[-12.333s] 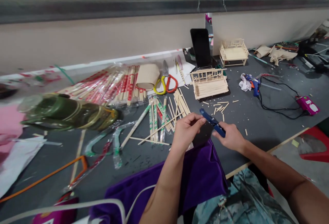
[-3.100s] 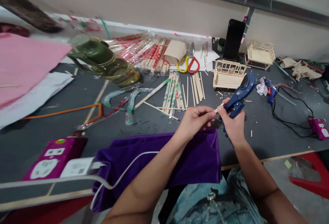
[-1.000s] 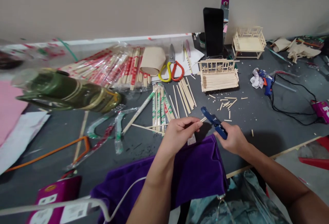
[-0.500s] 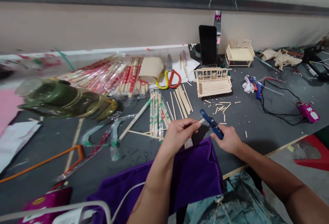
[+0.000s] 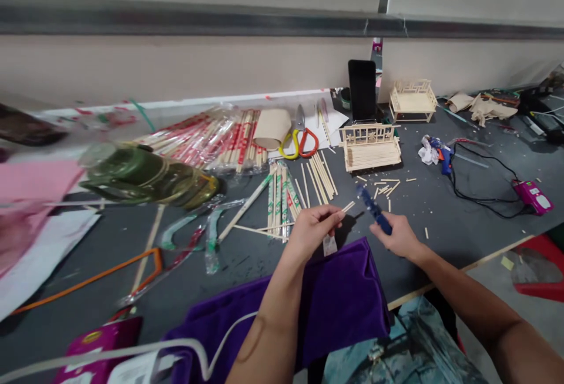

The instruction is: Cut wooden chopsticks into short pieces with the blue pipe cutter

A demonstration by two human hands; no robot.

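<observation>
My left hand (image 5: 314, 228) is closed in a pinch on thin wooden sticks (image 5: 348, 207), whose short ends poke out past the fingertips. My right hand (image 5: 400, 235) grips a dark blue hand tool (image 5: 374, 211) that looks like a pair of cutters. Its head is blurred and stands a little right of the stick ends, apart from them. Beyond the hands is a miniature wooden bench (image 5: 373, 152) with a railed back. Short cut stick pieces (image 5: 388, 187) are scattered in front of it, and longer loose sticks (image 5: 322, 175) lie to its left.
Scissors (image 5: 301, 134), wrapped chopsticks (image 5: 277, 199) and a green bottle (image 5: 152, 175) lie leftward. A phone (image 5: 362, 90) stands behind the bench, near a second miniature bench (image 5: 413, 102). Rightward are a glue gun (image 5: 445, 160) and a corded pink box (image 5: 532, 196). Purple cloth (image 5: 339, 307) covers the front edge.
The blue tool has come away from the sticks, slightly to the right, leaving a gap. My left hand still pinches the sticks. The whole view has shifted a little.
</observation>
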